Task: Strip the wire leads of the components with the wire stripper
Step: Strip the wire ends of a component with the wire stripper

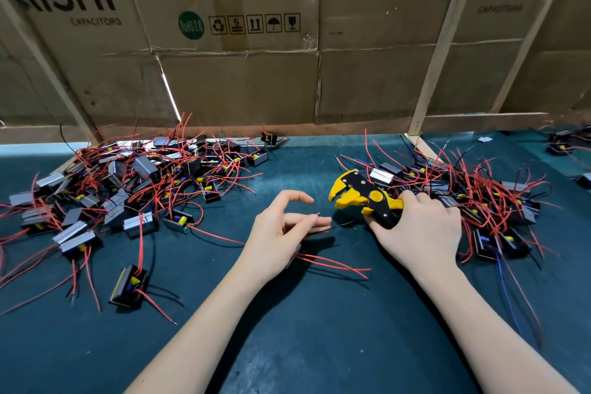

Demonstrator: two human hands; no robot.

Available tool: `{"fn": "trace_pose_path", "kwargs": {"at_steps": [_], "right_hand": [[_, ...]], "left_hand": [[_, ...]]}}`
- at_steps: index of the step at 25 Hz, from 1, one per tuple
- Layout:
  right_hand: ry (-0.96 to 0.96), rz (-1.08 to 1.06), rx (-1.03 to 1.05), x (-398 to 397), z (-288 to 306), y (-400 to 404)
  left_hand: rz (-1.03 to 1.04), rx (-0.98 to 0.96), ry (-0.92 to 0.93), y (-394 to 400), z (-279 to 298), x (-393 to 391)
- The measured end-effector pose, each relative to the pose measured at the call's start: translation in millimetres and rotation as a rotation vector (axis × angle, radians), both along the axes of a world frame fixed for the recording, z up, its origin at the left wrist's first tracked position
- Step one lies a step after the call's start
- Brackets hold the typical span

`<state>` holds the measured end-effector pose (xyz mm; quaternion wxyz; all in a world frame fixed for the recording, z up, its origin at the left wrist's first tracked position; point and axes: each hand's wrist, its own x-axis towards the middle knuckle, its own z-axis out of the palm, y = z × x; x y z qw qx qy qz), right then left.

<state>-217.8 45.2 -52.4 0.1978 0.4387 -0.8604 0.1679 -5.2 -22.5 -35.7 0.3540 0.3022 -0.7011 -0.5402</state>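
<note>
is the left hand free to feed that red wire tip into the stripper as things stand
Probably yes: the left hand pinches the red wire tip close to the wire stripper, its mouth open, with only bare mat between.

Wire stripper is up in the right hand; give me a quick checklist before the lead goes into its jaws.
1. Yellow and black wire stripper gripped by the right hand: ok.
2. Stripper jaws open, facing the left hand: ok.
3. Thin red wire lead pinched in the left fingers, tip free: ok.
4. Lead tip inside the jaws: not ok, it stops short of them.
5. Component body held under the left palm: cannot tell, mostly hidden.
6. Loose red leads trailing on the dark green mat, away from the jaws: ok.
</note>
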Motion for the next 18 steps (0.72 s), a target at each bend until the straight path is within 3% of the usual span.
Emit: {"fn": "trace_pose_path", "kwargs": {"at_steps": [9, 18], "right_hand": [[0.056, 0.145, 0.009, 10, -1, 0], [0.064, 0.159, 0.051, 14, 5, 2]], "left_hand": [[0.015, -0.072, 0.018, -3, -8, -3], [0.017, -0.084, -0.012, -6, -13, -5]]}}
